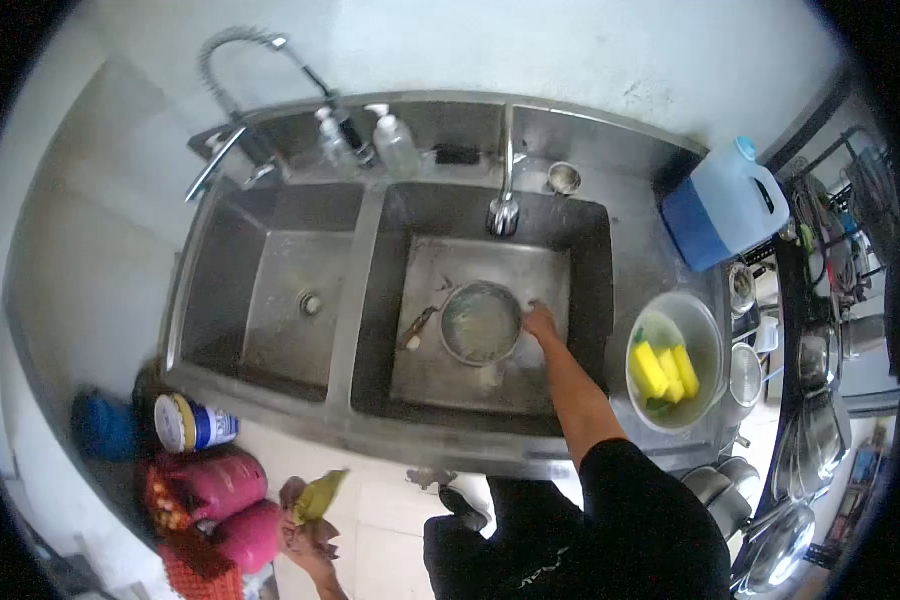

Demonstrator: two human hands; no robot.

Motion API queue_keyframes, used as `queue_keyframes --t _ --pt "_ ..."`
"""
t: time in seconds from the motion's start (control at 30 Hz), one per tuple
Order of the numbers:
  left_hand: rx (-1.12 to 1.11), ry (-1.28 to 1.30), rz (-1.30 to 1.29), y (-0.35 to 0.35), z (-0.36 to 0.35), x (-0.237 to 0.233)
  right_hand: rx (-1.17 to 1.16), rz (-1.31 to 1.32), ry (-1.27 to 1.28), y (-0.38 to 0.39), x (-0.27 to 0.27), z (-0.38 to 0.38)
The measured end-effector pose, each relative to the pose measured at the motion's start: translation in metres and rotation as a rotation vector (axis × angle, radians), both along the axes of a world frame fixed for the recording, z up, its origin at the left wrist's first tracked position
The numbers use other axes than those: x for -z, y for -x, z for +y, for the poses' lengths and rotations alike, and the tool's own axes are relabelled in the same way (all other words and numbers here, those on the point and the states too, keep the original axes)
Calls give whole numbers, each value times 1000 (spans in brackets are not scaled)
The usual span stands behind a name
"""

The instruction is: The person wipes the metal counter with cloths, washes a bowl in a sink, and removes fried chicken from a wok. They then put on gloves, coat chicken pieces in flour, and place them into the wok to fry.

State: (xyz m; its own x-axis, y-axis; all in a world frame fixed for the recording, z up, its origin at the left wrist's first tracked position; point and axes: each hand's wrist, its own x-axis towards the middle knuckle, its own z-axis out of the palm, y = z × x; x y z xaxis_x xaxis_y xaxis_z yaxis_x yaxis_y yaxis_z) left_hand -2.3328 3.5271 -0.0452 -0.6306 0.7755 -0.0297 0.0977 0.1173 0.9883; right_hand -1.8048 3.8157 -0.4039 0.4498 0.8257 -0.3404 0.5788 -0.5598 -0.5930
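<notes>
My right hand (pixel 539 321) reaches into the right sink basin, its fingers closed at the right rim of a round metal bowl (pixel 480 323). The bowl stands on the basin floor and looks to hold cloudy water. Low on the left, my left hand (pixel 313 548) is closed round a leafy bunch (pixel 315 497), green on one side and brownish-purple on the other. Its exact kind is blurred. Near the bowl's left side lies a small brown and white scrap (pixel 417 328). A faucet (pixel 504 212) hangs over the basin.
Right of the basin stand a bowl (pixel 715 340) with yellow pieces and a jug of blue liquid (pixel 715 215). Soap bottles (pixel 396 145) line the back ledge. Pink bags (pixel 225 485) and a white-blue tub (pixel 195 424) sit lower left; metal pans (pixel 785 550) lower right.
</notes>
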Motion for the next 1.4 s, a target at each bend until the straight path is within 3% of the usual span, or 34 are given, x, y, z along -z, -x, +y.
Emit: queue_keyframes --t 0.03,0.07,0.1,0.17,0.23,0.33,0.47,0.53,0.63,0.73,0.8,0.9,0.93,1.03,1.13,1.23,1.33,1.4 --pt "48 32 -74 -19 28 3 150 -33 -152 8 -73 23" --pt "95 67 -145 -37 55 7 173 -25 -319 -10 -81 69" --pt "203 224 -236 -45 75 9 218 197 -656 -8 -155 102" --pt "397 52 -145 -90 135 8 319 441 -618 -15 -249 161" --pt "461 428 -299 -109 167 8 256 696 -587 -34 -280 207" --pt "535 159 -140 -128 208 47 180 754 -531 -46 -248 222" --pt "425 228 -221 -148 244 29 259 776 -415 -18 -176 152" --pt "415 279 -228 -136 249 31 214 550 -361 18 -115 105" --pt "510 292 -213 -124 265 27 307 983 -256 76 -90 55" --pt "864 282 -80 -128 285 15 478 1771 -237 104 -82 35" --pt "1039 213 -107 -142 293 20 759 1845 -209 116 -74 49" --pt "1222 301 -161 -161 299 14 782 1768 -418 117 -118 50" --pt "1248 313 -177 -167 300 12 605 1648 -392 114 -113 49" --pt "1262 317 -263 -177 298 11 559 1540 -411 110 -123 48" --pt "1329 297 -158 -166 295 21 823 1593 -445 120 -179 54" --pt "1374 314 -86 -157 295 21 826 1684 -509 125 -197 49" --pt "1317 301 -51 -150 294 21 557 1224 -255 117 -171 50" --pt "1292 239 -5 -140 294 30 158 69 -422 92 -101 39"
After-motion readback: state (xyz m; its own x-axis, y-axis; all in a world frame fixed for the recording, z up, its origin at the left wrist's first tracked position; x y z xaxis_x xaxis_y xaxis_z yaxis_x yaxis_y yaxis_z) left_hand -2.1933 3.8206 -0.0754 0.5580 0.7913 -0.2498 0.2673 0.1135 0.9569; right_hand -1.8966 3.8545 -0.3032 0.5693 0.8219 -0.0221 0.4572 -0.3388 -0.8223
